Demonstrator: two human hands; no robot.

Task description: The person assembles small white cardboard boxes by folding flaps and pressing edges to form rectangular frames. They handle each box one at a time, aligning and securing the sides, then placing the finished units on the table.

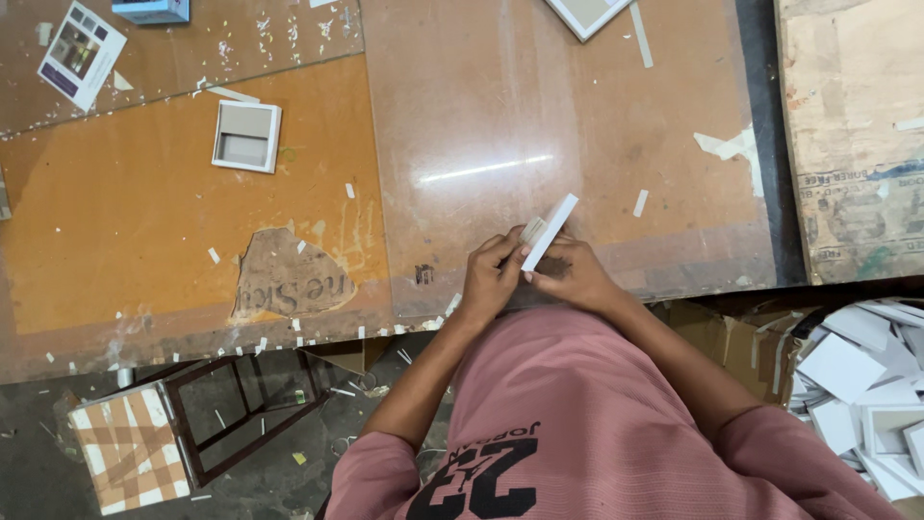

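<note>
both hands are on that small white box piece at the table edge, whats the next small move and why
Probably press the small white flat box piece down between the fingertips to square it. The left hand and right hand both pinch it, it stands tilted on edge above the brown glossy table, and nothing else is within their grip.

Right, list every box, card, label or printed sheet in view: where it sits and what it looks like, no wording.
Printed card: table's far left corner, white rectangle with small photos and a purple band.
Blue box: top edge, left, cut off.
Open tray box: on the orange sheet, white rim, grey inside.
White flat piece: held on edge between left hand and right hand.
Printed cardboard: far right, brown, worn.
White box pile: lower right.
</note>
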